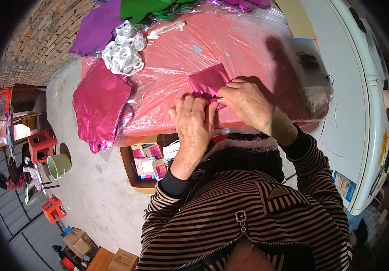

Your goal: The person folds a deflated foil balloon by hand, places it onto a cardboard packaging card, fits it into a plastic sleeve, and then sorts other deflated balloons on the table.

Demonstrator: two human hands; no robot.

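Observation:
A folded shiny magenta foil piece [209,79] lies on the plastic-covered pink table [167,67] in front of me. My left hand [190,122] is closed on its near edge, fingers curled and thumb toward the middle. From the other side my right hand [247,101] pinches the same edge, close to the left thumb. A thin dark line shows between the fingertips; what it is I cannot make out. A wide tan band [281,126] wraps my right wrist. To the left lie a pile of magenta foil pieces [100,106] and a bundle of white cord loops [124,54].
Purple [96,28] and green foil pieces [149,9] lie at the far edge. Clear plastic bags [309,67] are stacked right, beside a long white surface [345,90]. Below the table's left end stands an open cardboard box [129,174] of small packs. Red stools [41,145] and a green bucket [59,166] stand farther left.

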